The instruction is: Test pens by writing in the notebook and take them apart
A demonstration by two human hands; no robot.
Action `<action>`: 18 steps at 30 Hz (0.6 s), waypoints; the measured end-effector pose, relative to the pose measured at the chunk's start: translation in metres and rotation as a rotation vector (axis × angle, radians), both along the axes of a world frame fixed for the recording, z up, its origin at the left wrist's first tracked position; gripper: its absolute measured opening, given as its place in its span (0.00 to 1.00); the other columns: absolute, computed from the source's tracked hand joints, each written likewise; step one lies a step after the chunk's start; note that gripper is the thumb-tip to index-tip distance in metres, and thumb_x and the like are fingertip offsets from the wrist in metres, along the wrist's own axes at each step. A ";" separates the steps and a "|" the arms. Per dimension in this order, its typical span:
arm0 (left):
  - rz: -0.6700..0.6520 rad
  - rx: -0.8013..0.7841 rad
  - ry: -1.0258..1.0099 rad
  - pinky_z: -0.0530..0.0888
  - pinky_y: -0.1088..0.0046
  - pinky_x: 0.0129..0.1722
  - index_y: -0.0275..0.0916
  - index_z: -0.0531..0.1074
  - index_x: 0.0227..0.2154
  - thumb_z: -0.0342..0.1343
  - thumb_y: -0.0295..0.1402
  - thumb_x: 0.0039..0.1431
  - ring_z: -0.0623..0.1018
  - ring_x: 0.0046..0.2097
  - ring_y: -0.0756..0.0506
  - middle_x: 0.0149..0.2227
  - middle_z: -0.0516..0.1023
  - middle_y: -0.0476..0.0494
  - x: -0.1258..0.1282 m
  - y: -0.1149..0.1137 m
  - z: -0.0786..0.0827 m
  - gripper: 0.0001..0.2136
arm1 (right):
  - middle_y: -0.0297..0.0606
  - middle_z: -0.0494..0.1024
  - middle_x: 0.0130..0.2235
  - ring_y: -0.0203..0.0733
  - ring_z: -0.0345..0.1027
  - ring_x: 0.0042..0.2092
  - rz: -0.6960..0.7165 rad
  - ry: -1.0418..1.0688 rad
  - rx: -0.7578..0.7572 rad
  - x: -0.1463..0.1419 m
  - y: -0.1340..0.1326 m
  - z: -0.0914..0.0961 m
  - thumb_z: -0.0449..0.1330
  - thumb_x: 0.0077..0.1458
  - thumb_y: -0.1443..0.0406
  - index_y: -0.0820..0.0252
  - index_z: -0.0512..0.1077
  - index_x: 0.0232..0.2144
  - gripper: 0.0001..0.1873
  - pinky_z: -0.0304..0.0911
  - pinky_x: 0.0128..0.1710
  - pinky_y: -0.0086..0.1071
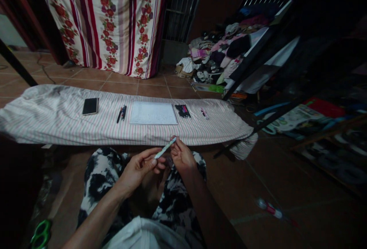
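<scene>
Grip check, over the lap: left hand (142, 167) pinches the lower end of a slim pale-green plastic pen (165, 148); right hand (182, 157) closes fingertips on its upper tip. Likely the cap stage; separating calls for a straight pull along the barrel. Just beyond lies the striped cloth-covered surface (57, 121) with a white spiral notebook (153, 112).

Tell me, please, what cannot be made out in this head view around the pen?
Head view, lower end of the pen: hidden in the grip of the left hand; the right hand pinches the upper end.
Head view, writing on the notebook: too small to read.
Head view, green scissors: cut by the bottom edge, in shadow.
</scene>
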State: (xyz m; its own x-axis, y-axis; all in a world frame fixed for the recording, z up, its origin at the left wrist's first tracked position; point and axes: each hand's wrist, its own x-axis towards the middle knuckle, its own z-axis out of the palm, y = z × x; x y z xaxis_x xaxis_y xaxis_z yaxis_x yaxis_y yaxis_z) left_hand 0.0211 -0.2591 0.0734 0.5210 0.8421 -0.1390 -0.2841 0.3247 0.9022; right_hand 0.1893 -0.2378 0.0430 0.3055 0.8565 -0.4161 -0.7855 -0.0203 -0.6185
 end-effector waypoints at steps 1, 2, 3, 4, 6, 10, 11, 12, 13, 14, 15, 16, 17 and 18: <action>0.003 0.002 -0.004 0.71 0.72 0.34 0.33 0.71 0.45 0.62 0.37 0.47 0.77 0.35 0.46 0.36 0.79 0.38 0.000 -0.001 0.000 0.21 | 0.35 0.76 0.27 0.25 0.61 0.23 0.009 -0.008 0.011 -0.001 0.000 0.000 0.66 0.42 0.67 0.64 0.73 0.24 0.05 0.48 0.12 0.15; 0.005 0.003 -0.006 0.71 0.73 0.34 0.34 0.71 0.45 0.62 0.37 0.47 0.77 0.35 0.46 0.37 0.79 0.38 0.001 -0.002 0.001 0.21 | 0.36 0.76 0.28 0.25 0.61 0.22 0.015 -0.017 0.022 -0.001 0.000 0.001 0.66 0.42 0.67 0.64 0.73 0.24 0.06 0.46 0.12 0.15; 0.007 0.004 -0.007 0.71 0.73 0.34 0.34 0.71 0.45 0.62 0.36 0.47 0.77 0.36 0.46 0.37 0.79 0.39 0.001 -0.003 0.001 0.21 | 0.37 0.77 0.29 0.24 0.60 0.22 0.019 -0.030 0.034 -0.002 0.000 0.001 0.66 0.42 0.66 0.64 0.73 0.25 0.06 0.46 0.12 0.14; 0.007 0.007 -0.007 0.71 0.73 0.35 0.35 0.71 0.45 0.62 0.36 0.47 0.77 0.36 0.46 0.37 0.79 0.39 0.001 -0.003 0.001 0.21 | 0.37 0.77 0.30 0.24 0.60 0.23 0.022 -0.046 0.049 -0.003 0.000 0.002 0.66 0.41 0.66 0.64 0.73 0.26 0.08 0.46 0.12 0.14; 0.002 0.013 -0.011 0.71 0.73 0.36 0.35 0.72 0.44 0.63 0.37 0.46 0.77 0.36 0.46 0.37 0.79 0.40 0.001 -0.005 0.000 0.21 | 0.38 0.78 0.31 0.25 0.60 0.23 0.022 -0.090 0.080 -0.005 -0.001 0.004 0.67 0.40 0.65 0.63 0.74 0.29 0.11 0.47 0.13 0.15; -0.013 0.012 -0.021 0.71 0.72 0.38 0.37 0.73 0.42 0.65 0.35 0.42 0.77 0.37 0.47 0.36 0.79 0.42 0.001 -0.009 -0.005 0.21 | 0.38 0.78 0.31 0.25 0.58 0.22 -0.014 -0.239 0.124 -0.013 -0.003 0.010 0.68 0.38 0.63 0.61 0.71 0.37 0.20 0.50 0.16 0.18; -0.022 0.012 -0.014 0.71 0.72 0.39 0.37 0.74 0.41 0.66 0.35 0.41 0.77 0.37 0.47 0.35 0.79 0.43 0.001 -0.011 -0.007 0.20 | 0.37 0.78 0.31 0.26 0.57 0.21 -0.025 -0.289 0.141 -0.015 -0.004 0.012 0.67 0.39 0.62 0.59 0.70 0.40 0.22 0.50 0.16 0.19; -0.035 0.013 -0.002 0.71 0.72 0.39 0.37 0.74 0.41 0.66 0.34 0.41 0.76 0.36 0.47 0.33 0.79 0.44 0.001 -0.012 -0.008 0.20 | 0.36 0.78 0.30 0.26 0.56 0.21 -0.031 -0.343 0.159 -0.017 -0.005 0.013 0.67 0.40 0.61 0.58 0.68 0.42 0.24 0.50 0.16 0.20; -0.050 0.018 0.010 0.71 0.73 0.39 0.37 0.74 0.40 0.65 0.33 0.41 0.76 0.36 0.48 0.32 0.79 0.44 0.000 -0.014 -0.009 0.20 | 0.36 0.78 0.30 0.26 0.55 0.20 -0.030 -0.396 0.178 -0.018 -0.007 0.015 0.66 0.41 0.60 0.57 0.67 0.43 0.24 0.49 0.16 0.21; -0.064 0.027 0.022 0.71 0.73 0.38 0.37 0.74 0.40 0.65 0.32 0.41 0.76 0.35 0.48 0.31 0.78 0.45 0.000 -0.016 -0.009 0.19 | 0.35 0.78 0.31 0.26 0.54 0.20 -0.020 -0.444 0.198 -0.020 -0.009 0.016 0.65 0.43 0.60 0.57 0.67 0.42 0.22 0.49 0.16 0.21; -0.079 0.040 0.034 0.71 0.74 0.37 0.37 0.75 0.40 0.65 0.32 0.42 0.75 0.34 0.49 0.31 0.78 0.46 -0.001 -0.018 -0.010 0.18 | 0.36 0.78 0.31 0.26 0.53 0.19 -0.009 -0.485 0.218 -0.021 -0.011 0.017 0.63 0.45 0.59 0.57 0.68 0.40 0.19 0.48 0.16 0.22; -0.088 0.060 0.047 0.71 0.74 0.37 0.37 0.75 0.40 0.64 0.31 0.42 0.75 0.34 0.49 0.31 0.77 0.46 -0.002 -0.020 -0.009 0.18 | 0.36 0.78 0.32 0.26 0.53 0.19 0.003 -0.519 0.236 -0.023 -0.012 0.018 0.62 0.46 0.59 0.58 0.69 0.38 0.16 0.48 0.17 0.22; -0.090 0.090 0.064 0.71 0.74 0.36 0.38 0.75 0.40 0.64 0.30 0.42 0.75 0.33 0.49 0.31 0.77 0.46 -0.004 -0.022 -0.009 0.18 | 0.36 0.78 0.32 0.26 0.53 0.20 0.012 -0.548 0.257 -0.024 -0.014 0.019 0.61 0.48 0.58 0.58 0.70 0.36 0.13 0.49 0.17 0.22; -0.089 0.135 0.088 0.71 0.74 0.35 0.38 0.75 0.40 0.63 0.30 0.43 0.74 0.33 0.49 0.32 0.76 0.46 -0.005 -0.024 -0.007 0.17 | 0.36 0.78 0.32 0.27 0.55 0.21 0.021 -0.575 0.279 -0.024 -0.016 0.019 0.60 0.49 0.58 0.59 0.70 0.35 0.12 0.51 0.18 0.22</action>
State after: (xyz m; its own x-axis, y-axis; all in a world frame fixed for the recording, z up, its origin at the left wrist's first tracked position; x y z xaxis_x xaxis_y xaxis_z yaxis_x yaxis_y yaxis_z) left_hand 0.0163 -0.2831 0.0661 0.5854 0.8071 -0.0765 -0.1774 0.2196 0.9593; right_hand 0.1651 -0.2541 0.0625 0.3950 0.9174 0.0489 -0.3281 0.1906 -0.9252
